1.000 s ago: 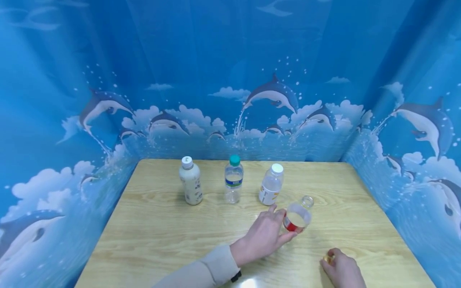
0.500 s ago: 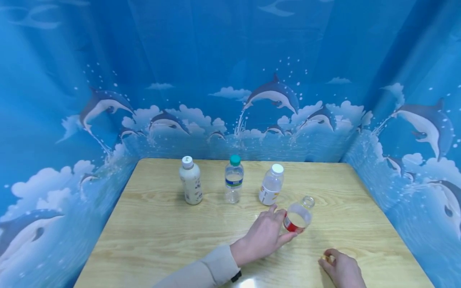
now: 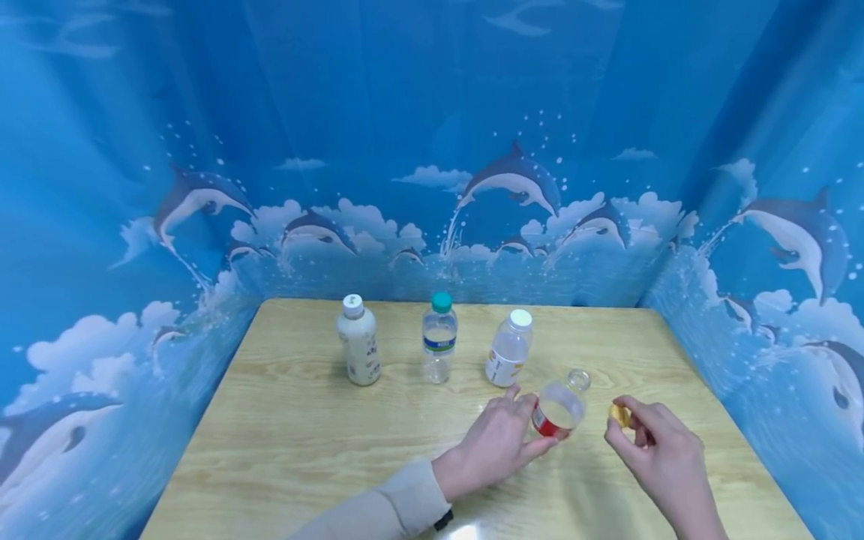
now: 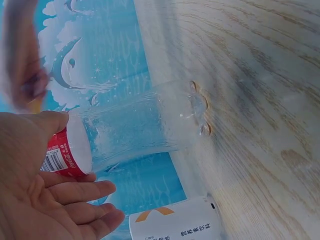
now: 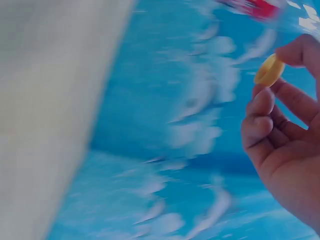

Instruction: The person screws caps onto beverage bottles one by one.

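Note:
A clear plastic bottle (image 3: pixel 562 405) with a red label and an uncapped neck stands on the table toward the right. My left hand (image 3: pixel 489 446) holds it at the label, thumb on one side and fingers on the other. In the left wrist view the bottle's see-through body (image 4: pixel 130 127) reaches down to the wood. My right hand (image 3: pixel 668 454) is raised to the right of the bottle. Between thumb and fingertips it pinches a yellow bottle cap (image 5: pixel 270 70), whose hollow side shows in the right wrist view.
Several capped bottles stand along the back of the wooden table (image 3: pixel 283 450): a cream one (image 3: pixel 360 349), a clear one with a green cap (image 3: pixel 439 341) and a white-capped one (image 3: pixel 509 351) close to my left hand. A blue dolphin curtain (image 3: pixel 378 150) encloses the table.
My right hand has lifted from the table's front right and moved forward with the yellow cap, up to bottle-neck height. The left hand and the bottle have stayed put.

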`<state>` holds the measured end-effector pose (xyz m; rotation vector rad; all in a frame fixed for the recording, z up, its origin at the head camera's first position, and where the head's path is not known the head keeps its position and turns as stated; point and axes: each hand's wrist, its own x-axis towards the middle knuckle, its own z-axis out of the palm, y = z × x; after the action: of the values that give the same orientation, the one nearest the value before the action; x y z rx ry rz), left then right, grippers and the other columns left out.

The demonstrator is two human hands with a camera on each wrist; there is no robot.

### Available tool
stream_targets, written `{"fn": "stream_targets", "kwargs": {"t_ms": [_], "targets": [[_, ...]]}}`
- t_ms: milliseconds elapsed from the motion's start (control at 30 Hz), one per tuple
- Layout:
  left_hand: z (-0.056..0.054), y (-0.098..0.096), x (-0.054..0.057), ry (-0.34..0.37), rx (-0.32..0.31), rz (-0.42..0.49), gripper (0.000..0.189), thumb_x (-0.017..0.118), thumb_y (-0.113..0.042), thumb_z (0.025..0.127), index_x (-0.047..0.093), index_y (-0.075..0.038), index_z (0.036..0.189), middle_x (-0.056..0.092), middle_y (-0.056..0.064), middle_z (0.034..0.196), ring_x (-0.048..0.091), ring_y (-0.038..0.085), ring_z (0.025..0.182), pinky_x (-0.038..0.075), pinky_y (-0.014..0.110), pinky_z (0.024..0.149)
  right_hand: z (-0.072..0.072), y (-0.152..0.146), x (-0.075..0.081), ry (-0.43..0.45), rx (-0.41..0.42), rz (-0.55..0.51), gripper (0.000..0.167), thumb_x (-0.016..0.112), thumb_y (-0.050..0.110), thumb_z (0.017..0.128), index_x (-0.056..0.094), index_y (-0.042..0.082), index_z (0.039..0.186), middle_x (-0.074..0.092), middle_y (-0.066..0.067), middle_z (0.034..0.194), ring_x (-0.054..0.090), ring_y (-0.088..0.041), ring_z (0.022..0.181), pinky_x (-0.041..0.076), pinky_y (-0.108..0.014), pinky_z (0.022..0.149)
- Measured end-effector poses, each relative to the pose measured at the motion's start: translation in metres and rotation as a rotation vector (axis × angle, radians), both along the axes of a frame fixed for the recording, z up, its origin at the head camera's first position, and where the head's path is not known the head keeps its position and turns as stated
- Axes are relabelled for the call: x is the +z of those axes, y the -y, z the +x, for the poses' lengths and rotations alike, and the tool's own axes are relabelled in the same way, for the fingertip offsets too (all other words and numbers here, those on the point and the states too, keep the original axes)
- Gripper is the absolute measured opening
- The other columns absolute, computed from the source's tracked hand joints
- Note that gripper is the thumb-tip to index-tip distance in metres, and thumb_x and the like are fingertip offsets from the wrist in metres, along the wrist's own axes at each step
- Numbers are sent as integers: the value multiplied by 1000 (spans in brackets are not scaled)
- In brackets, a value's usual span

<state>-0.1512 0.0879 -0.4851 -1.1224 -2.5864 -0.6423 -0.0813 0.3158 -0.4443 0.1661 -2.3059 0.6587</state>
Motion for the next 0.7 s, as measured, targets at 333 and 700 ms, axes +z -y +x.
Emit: {"fn": "stream_targets", "kwargs": {"t_ms": [333,700], "targets": [[-1,0,0,8,-8,-13,62,68,-53,100,64,-3,137,78,6,119,67,30,131,56,39,108,-17,32,59,-21,212,64,36,79,-8,76,80,9,108,57,12,83,43,1,70,39,-13,58],[-1,1,3,48,-5,-53,65,66,-54,101,61,-3,142,75,7,129,64,31,135,54,40,111,-24,37,71,71,227,152,36,79,-2,80,79,12,113,65,7,90,46,1,72,39,-11,57]]}}
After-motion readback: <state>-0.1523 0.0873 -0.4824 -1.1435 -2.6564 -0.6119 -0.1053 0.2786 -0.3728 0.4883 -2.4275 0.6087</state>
